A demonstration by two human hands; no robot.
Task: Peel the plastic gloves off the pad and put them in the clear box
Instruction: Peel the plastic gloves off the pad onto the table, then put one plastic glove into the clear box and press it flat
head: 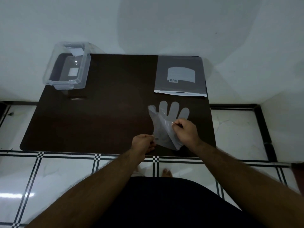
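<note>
A thin, see-through plastic glove (166,120) lies on the dark table (102,116), fingers pointing away from me. My left hand (143,143) pinches its cuff at the near left corner. My right hand (185,131) pinches a layer of the glove near the palm, on the right side. The glove pad (180,76), a grey pack with a white label, rests flat at the table's far right. At the far left corner stands the clear box (69,65), open, with a small white label inside.
The table stands against a white wall (148,22). White floor tiles (65,175) with black lines surround it, and my feet show below the near edge. A dark object (297,175) is at the right edge of view.
</note>
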